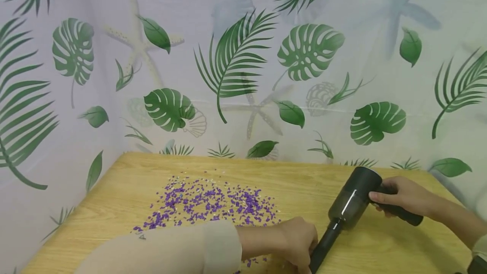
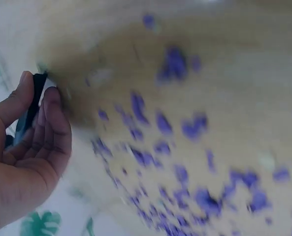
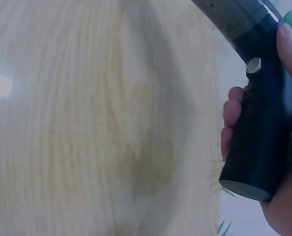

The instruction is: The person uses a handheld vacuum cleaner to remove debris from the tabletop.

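Note:
A black handheld vacuum cleaner (image 1: 351,198) with a smoky clear dust cup is held above the right side of the table. My right hand (image 1: 405,195) grips its handle (image 3: 261,132), thumb near the body and fingers wrapped round the far side. The vacuum's long black nozzle (image 1: 326,240) slants down toward the front edge of the head view, its tip out of sight there. My left hand (image 1: 298,240) holds the nozzle near its lower end; in the left wrist view the thumb and fingers curl about it. Many small purple bits (image 1: 205,200) lie scattered left of the nozzle.
The wooden table (image 1: 304,176) reaches back to a white leaf-printed cloth (image 1: 243,54) hanging behind and at the sides. A few pale bits are mixed among the purple ones. My left sleeve (image 1: 171,248) covers part of the scattered bits in the head view.

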A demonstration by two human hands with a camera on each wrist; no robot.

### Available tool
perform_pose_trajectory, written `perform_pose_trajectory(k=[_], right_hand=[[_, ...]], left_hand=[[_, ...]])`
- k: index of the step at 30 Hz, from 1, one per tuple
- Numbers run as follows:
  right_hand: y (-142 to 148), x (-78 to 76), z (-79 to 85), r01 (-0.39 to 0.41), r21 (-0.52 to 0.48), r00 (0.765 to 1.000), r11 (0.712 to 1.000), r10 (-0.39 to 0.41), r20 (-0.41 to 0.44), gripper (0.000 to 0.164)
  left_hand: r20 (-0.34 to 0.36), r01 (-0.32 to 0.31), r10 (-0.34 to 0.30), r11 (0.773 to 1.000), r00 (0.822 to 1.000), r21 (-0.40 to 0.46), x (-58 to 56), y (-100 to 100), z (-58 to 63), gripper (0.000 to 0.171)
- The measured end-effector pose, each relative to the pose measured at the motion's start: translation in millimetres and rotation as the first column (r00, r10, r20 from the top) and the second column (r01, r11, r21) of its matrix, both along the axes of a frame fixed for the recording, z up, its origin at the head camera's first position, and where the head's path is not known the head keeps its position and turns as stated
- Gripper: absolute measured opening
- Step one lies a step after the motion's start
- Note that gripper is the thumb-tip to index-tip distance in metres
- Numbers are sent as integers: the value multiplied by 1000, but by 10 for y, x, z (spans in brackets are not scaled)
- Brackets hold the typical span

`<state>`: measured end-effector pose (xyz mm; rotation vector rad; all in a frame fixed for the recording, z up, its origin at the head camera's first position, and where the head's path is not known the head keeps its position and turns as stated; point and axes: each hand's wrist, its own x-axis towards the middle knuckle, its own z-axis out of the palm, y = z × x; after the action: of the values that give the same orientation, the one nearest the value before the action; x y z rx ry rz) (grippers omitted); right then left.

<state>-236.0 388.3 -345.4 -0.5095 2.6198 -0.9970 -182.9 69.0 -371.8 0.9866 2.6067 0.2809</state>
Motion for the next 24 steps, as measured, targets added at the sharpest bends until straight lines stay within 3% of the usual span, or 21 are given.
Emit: perform_pose_trajectory(k=[6,10,13,18,24], right_hand=[[-19,-51,153,150,66,984,986,-143,-102,36],[-120,-121,258,278,60,954,959,-269,-136,47],[-238,-185,286,330,24,935,944,-323,-144,55],[-460,-276,249,359,-13,921,933,-356,-159,61],[-708,-399,131,353,-37,912,935,-352,-209,61]], left_hand=[[-50,40,-40,999,998,8,-426,-95,144,20],[-77,0,1,1000,997,23,-802,-199,266,14],[-102,-50,56,997,993,58,-1060,-293,303,12],[-156,-92,104,992,982,88,-1359,-435,209,11],[-173,-129,145,987,974,100,-1530,-602,45,15]])
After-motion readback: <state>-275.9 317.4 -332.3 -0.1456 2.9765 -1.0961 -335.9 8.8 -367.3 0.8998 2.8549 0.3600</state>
